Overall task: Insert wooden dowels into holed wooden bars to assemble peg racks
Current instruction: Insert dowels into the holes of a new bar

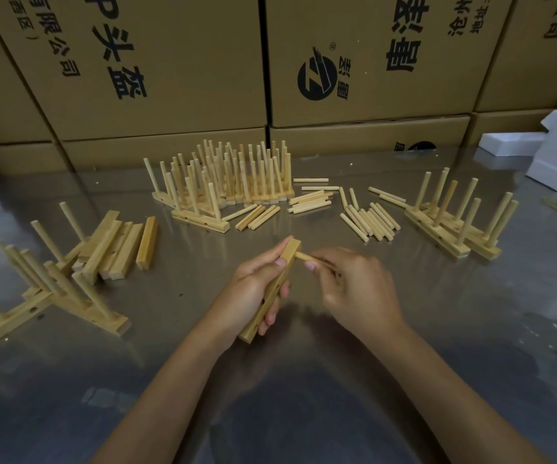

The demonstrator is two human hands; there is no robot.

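A shiny metal table (404, 329) is being backed by stacked cardboard boxes (170, 61) at twelve o'clock. At centre, a holed wooden bar (272, 291) is being gripped by the left hand (253, 289), fingers curled round it. A dowel (302, 256) is being pinched by the right hand (359, 286) at three o'clock of the bar's far end, its tip touching the bar. Loose dowels (369, 219) are being left lying at one o'clock.

Both hands meet above the table, forearms bare and angled inward.
The left hand (252, 289) wraps a holed wooden bar (275, 289), thumb near its top; the right hand (354, 283) pinches a dowel (302, 256) against it.
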